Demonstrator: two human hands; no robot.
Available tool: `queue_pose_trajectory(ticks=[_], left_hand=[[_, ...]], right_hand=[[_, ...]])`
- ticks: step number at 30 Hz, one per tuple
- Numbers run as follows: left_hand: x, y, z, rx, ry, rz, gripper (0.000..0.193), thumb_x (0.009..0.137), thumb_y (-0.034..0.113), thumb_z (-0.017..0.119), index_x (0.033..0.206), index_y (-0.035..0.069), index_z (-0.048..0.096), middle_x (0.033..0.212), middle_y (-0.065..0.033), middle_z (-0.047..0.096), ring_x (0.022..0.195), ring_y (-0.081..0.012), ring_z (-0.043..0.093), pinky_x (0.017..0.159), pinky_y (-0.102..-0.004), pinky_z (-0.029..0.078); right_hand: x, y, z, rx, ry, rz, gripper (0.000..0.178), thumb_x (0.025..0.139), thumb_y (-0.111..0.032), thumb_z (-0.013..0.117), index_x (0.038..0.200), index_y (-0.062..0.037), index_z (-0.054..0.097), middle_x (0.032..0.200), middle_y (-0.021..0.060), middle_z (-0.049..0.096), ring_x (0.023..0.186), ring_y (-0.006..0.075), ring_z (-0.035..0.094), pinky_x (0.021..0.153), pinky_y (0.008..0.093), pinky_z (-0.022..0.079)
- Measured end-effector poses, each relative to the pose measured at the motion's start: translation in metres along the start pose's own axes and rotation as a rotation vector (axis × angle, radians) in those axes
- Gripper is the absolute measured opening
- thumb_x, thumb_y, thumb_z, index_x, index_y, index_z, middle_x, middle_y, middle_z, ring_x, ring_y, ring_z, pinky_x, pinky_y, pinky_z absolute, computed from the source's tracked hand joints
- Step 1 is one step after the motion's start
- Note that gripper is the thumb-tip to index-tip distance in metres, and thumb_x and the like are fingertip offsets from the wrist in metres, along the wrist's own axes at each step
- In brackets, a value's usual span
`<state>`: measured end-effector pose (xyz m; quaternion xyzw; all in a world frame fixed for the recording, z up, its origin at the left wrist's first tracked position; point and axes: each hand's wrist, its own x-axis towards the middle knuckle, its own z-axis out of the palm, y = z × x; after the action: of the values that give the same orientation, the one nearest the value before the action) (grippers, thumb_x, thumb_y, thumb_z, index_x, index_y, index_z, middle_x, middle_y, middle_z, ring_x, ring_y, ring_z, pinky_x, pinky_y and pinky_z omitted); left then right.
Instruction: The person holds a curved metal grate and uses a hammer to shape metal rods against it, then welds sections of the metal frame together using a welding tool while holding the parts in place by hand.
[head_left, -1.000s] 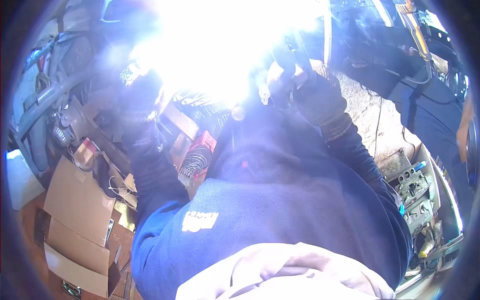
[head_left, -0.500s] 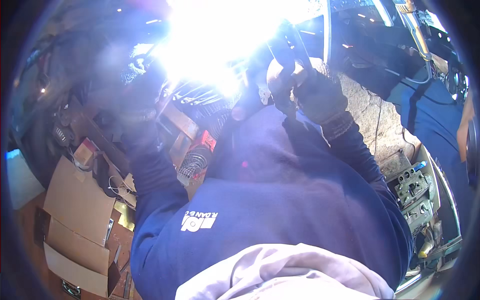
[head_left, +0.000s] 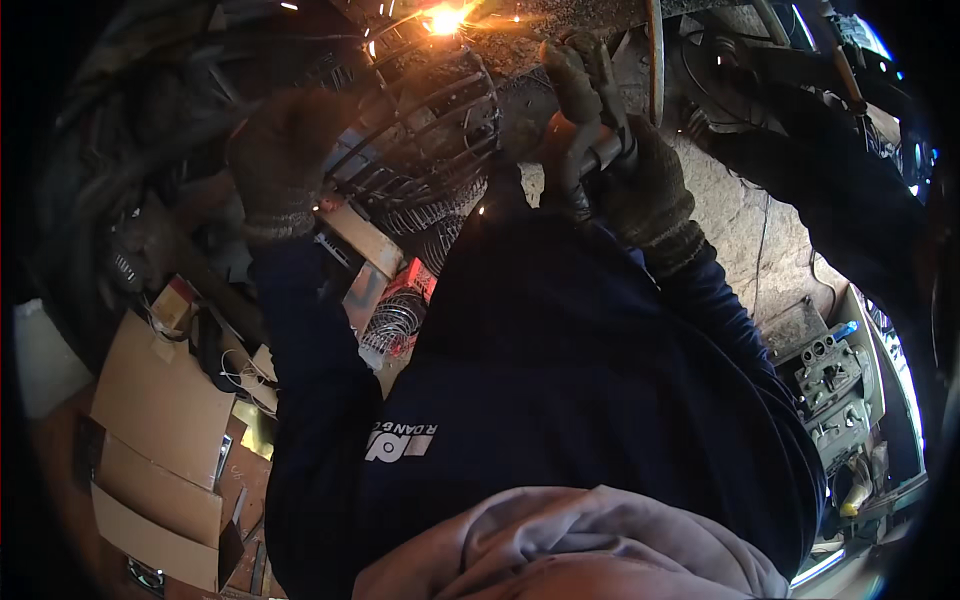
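Note:
A basket-like frame of curved metal rods (head_left: 425, 125) stands in front of me at the upper middle. At its far edge a small orange-white glowing spot (head_left: 445, 18) throws sparks. My left hand (head_left: 283, 155), in a dark knit-cuffed work glove, is closed at the left side of the frame; its fingertips are dim. My right hand (head_left: 645, 190), gloved too, is closed around a welding electrode holder (head_left: 600, 150), just right of the frame. The holder points up and away from me. Whether a rod sits in its jaws cannot be made out.
Below the frame lie wire coils (head_left: 398, 322) by a red box and a wooden block (head_left: 360, 235). An opened cardboard box (head_left: 160, 390) is at left. Metal machine parts (head_left: 835, 385) stand at right, near another person's dark-clothed limb (head_left: 830, 190). An upright bar (head_left: 656, 65) rises beyond my right hand.
The blinding white arc has gone out, leaving the small glowing spot, and the scene is darker. The rod frame now shows clearly. Both hands stay about where they were.

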<state>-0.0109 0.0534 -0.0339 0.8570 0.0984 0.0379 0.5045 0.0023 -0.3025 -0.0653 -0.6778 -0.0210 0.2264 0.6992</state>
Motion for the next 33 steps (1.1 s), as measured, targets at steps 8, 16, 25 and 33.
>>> queue_pose_trajectory(ticks=[8, 16, 25, 33], left_hand=[[0.001, 0.003, -0.006, 0.326, 0.048, 0.034, 0.029, 0.080, 0.030, 0.082, 0.092, 0.006, 0.073, 0.080, -0.0072, 0.073, 0.074, -0.0161, 0.070, 0.068, -0.0312, 0.054], [0.004, 0.008, -0.003, -0.049, 0.167, -0.186, 0.030, 0.085, 0.032, 0.077, 0.096, 0.005, 0.072, 0.079, -0.0042, 0.071, 0.071, -0.0184, 0.067, 0.069, -0.0316, 0.054], [-0.003, -0.003, -0.015, 0.156, 0.001, -0.017, 0.030, 0.091, 0.025, 0.068, 0.105, -0.001, 0.067, 0.095, -0.0117, 0.067, 0.083, -0.0217, 0.066, 0.076, -0.0346, 0.055], [-0.001, -0.007, -0.011, 0.125, -0.048, -0.003, 0.030, 0.096, 0.019, 0.060, 0.113, -0.005, 0.063, 0.109, -0.0184, 0.065, 0.095, -0.0245, 0.065, 0.083, -0.0373, 0.055]], right_hand=[[0.002, -0.014, -0.009, -0.596, -0.081, -0.030, 0.064, 0.075, -0.024, 0.084, 0.128, -0.0037, 0.053, 0.113, 0.0133, 0.067, 0.102, 0.0253, 0.068, 0.088, 0.0364, 0.055], [0.004, -0.012, -0.003, -0.615, -0.119, -0.101, 0.052, 0.081, -0.016, 0.074, 0.126, -0.0037, 0.051, 0.111, 0.0145, 0.065, 0.100, 0.0246, 0.067, 0.082, 0.0353, 0.054], [0.012, -0.009, -0.002, -0.900, -0.251, -0.316, 0.053, 0.090, -0.010, 0.061, 0.140, -0.0036, 0.042, 0.113, 0.0116, 0.064, 0.104, 0.0198, 0.065, 0.083, 0.0335, 0.053], [0.005, -0.006, -0.004, -0.348, -0.092, -0.042, 0.047, 0.089, -0.009, 0.064, 0.133, -0.0034, 0.046, 0.112, 0.0105, 0.064, 0.103, 0.0206, 0.065, 0.085, 0.0338, 0.053]])
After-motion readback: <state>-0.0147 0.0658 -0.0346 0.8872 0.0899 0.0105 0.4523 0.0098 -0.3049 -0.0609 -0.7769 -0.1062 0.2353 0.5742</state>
